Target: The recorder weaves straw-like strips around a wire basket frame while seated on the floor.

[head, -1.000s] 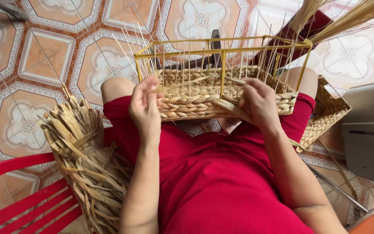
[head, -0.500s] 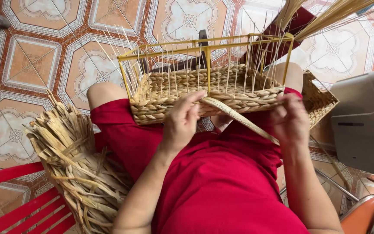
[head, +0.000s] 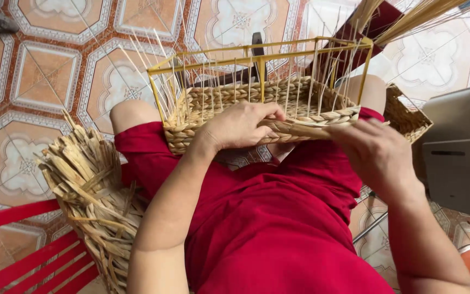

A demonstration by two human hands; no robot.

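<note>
- Head view: I look down on my lap, dressed in red, where a half-woven basket (head: 257, 111) rests across both thighs, its near wall facing me.
- The basket has plaited straw-coloured walls at the bottom and a yellow wire frame (head: 262, 54) rising above them, with thin pale uprights standing between weave and frame.
- My left hand (head: 240, 126) lies against the basket's near wall, fingers curled shut around a flat dried strand (head: 300, 130) that runs rightward along the weave.
- My right hand (head: 373, 155) sits just to the right of the left, at the basket's near right corner. Its fingers are loosely bent and half open, fingertips touching the far end of the same strand. I cannot tell whether it truly grips it.
- A bundle of dried fibre strips (head: 91, 190) rests beside my left thigh, leaning on a red plastic chair (head: 25, 256).
- A second woven basket (head: 406, 117) peeks out behind the right corner of the 1 on my lap, touching or nearly touching it.
- A grey box-shaped machine (head: 461, 149) stands at the right edge, near my right forearm.
- A sheaf of thin straw stalks (head: 414, 16) crosses the top right corner above the frame.
- The floor (head: 44, 71) is patterned tile in orange, white and grey.
</note>
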